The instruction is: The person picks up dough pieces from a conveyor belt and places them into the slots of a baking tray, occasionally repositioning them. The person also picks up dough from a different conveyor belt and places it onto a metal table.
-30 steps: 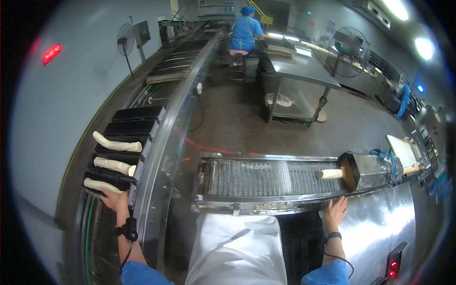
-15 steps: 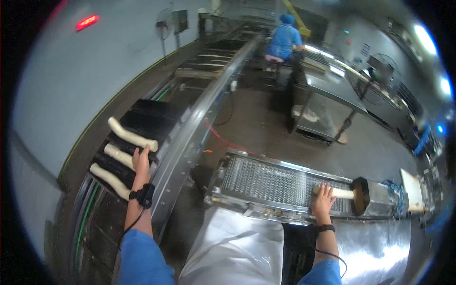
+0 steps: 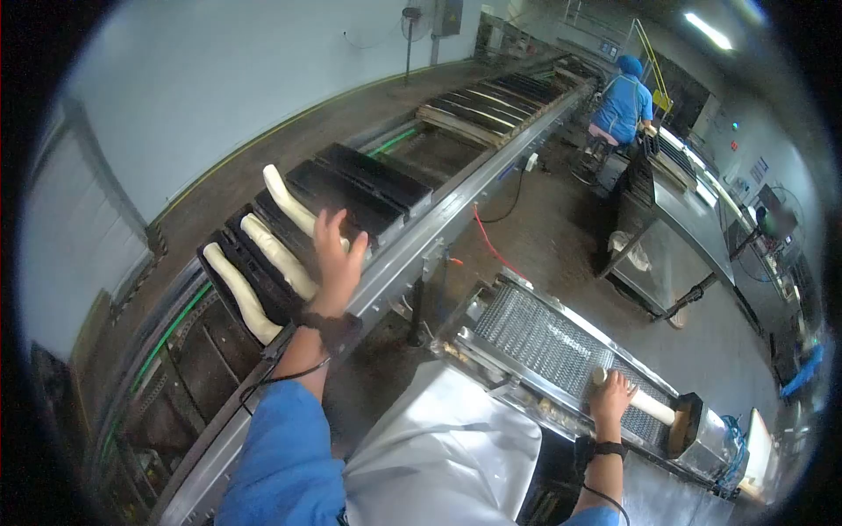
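Three long pale dough rolls lie in black trays on the left conveyor: a near roll (image 3: 239,294), a middle roll (image 3: 279,256) and a far roll (image 3: 289,200). My left hand (image 3: 338,267) is open, fingers spread, above the trays by the right end of the far roll, partly covering it. On the metal mesh belt (image 3: 535,337) another dough roll (image 3: 653,407) extends out of a metal outlet (image 3: 695,428). My right hand (image 3: 611,399) has its fingers curled round this roll close to its free end.
Black trays (image 3: 346,197) continue along the left conveyor, whose metal side rail (image 3: 447,223) runs beside my left arm. Farther off, a person in blue (image 3: 621,110) works at a line. A steel table (image 3: 688,228) stands at right, and a red hose (image 3: 495,245) hangs between the conveyors.
My view has turned left. My left hand has shifted from beside the middle and far rolls to above the far roll's end, fingers spreading. My right hand's fingers have curled round the belt's roll.
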Demonstrator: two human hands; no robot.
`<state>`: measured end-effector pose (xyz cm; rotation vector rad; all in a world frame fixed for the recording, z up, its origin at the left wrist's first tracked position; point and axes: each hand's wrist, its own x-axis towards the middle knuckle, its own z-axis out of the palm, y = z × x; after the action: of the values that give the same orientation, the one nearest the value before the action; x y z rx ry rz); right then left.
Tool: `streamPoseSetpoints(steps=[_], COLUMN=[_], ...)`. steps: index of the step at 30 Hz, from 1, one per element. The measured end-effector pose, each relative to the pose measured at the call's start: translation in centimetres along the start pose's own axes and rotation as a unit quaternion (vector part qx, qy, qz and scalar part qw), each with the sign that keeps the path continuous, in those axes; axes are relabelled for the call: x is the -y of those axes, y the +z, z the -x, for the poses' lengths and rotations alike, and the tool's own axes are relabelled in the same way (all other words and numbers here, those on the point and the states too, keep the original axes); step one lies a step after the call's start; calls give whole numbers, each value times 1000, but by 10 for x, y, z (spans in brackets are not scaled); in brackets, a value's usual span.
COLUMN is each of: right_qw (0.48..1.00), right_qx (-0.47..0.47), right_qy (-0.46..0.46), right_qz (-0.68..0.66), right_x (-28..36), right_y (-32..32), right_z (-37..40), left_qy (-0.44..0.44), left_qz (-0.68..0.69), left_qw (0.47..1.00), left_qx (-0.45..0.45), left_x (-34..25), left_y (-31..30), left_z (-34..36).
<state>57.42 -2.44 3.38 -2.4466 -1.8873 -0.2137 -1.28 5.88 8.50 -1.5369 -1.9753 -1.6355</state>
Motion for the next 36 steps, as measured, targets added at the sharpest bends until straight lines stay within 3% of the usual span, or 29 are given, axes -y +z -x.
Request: streamPoseSetpoints(steps=[2,3,5,7,9,11,13,14,15,16,17,18,19,20,21,22,23,25,26,28,29,31,33,36], right_qw=[999,996,995,993,996,986,995,997,997,999,997,984,968,925,848,805,783,699,630,510,442,394,389,410], right_qx=[40,79,73,65,-45,-95,-50,-43,-41,-6,29,44,13,12,45,69,44,-11,48,171,195,264,269,259], right_qy=[12,27,14,-1,-68,-111,-52,-51,-55,-28,-2,-18,-27,-54,-54,-108,-67,-94,-212,-306,-381,-333,-377,-361], right_qz=[22,43,71,98,47,83,65,40,39,-19,-77,-169,-250,-376,-525,-579,-617,-709,-746,-786,-788,-814,-796,-797], right_x=[11,14,11,11,13,38,57,58,61,67,73,75,83,95,97,92,125,144,153,183,214,248,258,257], right_y=[-21,-26,-14,3,16,-8,-27,-28,-29,-31,-36,-52,-65,-95,-112,-127,-187,-214,-237,-267,-277,-304,-300,-285], right_z=[2,2,0,2,6,21,27,27,25,20,12,6,0,-4,-13,-28,-6,-5,-3,14,20,55,65,64], left_qy=[-92,-93,-208,-239,-389,-402,-460,-462,-417,-367,-369,-368,-363,-365,-342,-319,-320,-274,-275,-187,-187,-220,-222,-231], left_qz=[22,22,-15,-22,43,43,161,158,73,-12,-13,53,119,118,118,118,115,-105,-107,-126,-130,-21,50,185], left_qw=[996,995,977,969,917,910,869,868,905,930,929,925,914,913,924,934,934,948,947,959,959,956,953,936], left_qx=[-5,-7,-50,-53,-75,-98,-88,-91,-51,-11,-14,-73,-133,-135,-124,-112,-113,-125,-126,-170,-172,-191,-198,-193], left_x=[22,28,39,59,78,88,94,95,95,97,96,94,93,94,95,94,82,51,53,59,56,49,56,40], left_y=[7,6,3,-3,-5,-14,-36,-44,-52,-57,-59,-58,-59,-64,-73,-82,-91,-106,-111,-123,-128,-138,-142,-148], left_z=[-9,-16,-27,-33,-32,-28,-26,-24,-21,-18,-11,2,12,19,24,29,33,38,39,40,39,36,34,31])
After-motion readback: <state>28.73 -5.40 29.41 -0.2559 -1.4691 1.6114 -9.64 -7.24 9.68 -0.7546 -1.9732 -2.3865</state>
